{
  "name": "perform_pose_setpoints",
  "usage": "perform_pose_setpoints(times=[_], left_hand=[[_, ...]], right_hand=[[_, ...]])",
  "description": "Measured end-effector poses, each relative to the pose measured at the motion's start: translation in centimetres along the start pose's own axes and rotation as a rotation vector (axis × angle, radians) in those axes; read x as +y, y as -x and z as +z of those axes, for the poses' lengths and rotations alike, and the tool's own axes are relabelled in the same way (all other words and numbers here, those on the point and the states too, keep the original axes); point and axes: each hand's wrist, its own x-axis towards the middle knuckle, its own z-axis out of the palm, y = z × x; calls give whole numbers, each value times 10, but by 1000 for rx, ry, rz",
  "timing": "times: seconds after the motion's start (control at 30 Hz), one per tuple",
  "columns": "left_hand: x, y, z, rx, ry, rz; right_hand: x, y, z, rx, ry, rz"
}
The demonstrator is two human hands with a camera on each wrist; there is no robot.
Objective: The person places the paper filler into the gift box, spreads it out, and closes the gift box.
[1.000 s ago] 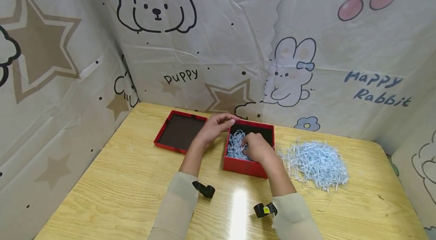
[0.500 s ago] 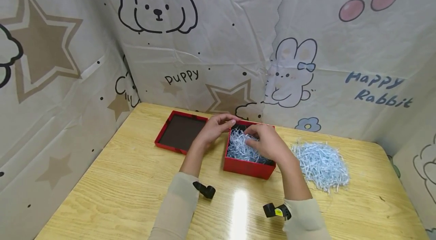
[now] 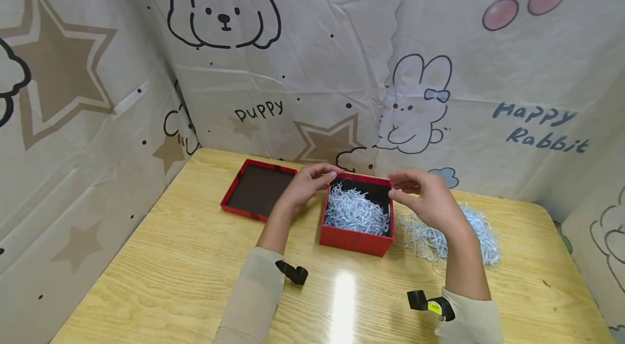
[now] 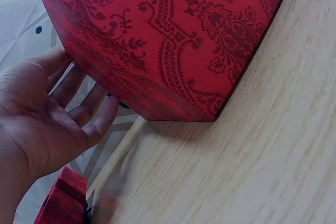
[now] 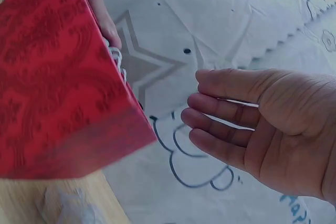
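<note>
A red patterned gift box (image 3: 356, 242) stands lidless on the table, with pale blue shredded paper (image 3: 356, 211) inside and some dark interior showing at the back. My left hand (image 3: 307, 185) holds its back left corner, thumb near the rim; in the left wrist view the fingers (image 4: 94, 103) curve around that corner. Just beyond the right wall hovers my right hand (image 3: 432, 200), fingers apart and loosely bent, holding nothing. In the right wrist view, a gap separates its fingertips (image 5: 202, 103) from the box.
Flat on the table at the left lies the red box lid (image 3: 259, 189), dark inside face up. A heap of loose shredded paper (image 3: 485, 235) lies right of the box, partly hidden by my right hand. A printed cloth (image 3: 317, 78) hangs behind the wooden table (image 3: 185, 257).
My right hand has come up out of the box and moved right, past its right wall. The shredded paper inside now shows fully spread. My left hand stays at the corner.
</note>
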Motion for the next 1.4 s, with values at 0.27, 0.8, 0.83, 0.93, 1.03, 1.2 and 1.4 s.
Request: perform_pose_setpoints(times=[0.27,0.8,0.83,0.93,1.03,1.2,1.4], left_hand=[[0,1,2,2,-3,12],[-1,2,3,19,17,-3],[-2,2,3,18,15,-5],[-2,1,4,11,7,-5],[-2,0,4,2,3,7],[-1,1,4,11,2,-2],[0,2,3,20,6,-7]], right_hand=[[27,18,-11,44,-8,34],[94,48,-31,183,14,163],[99,50,-32,194,10,177],[112,58,-36,222,6,222],[125,65,-39,237,-24,260],[148,75,-41,262,-106,304],[172,76,-36,211,-105,292]])
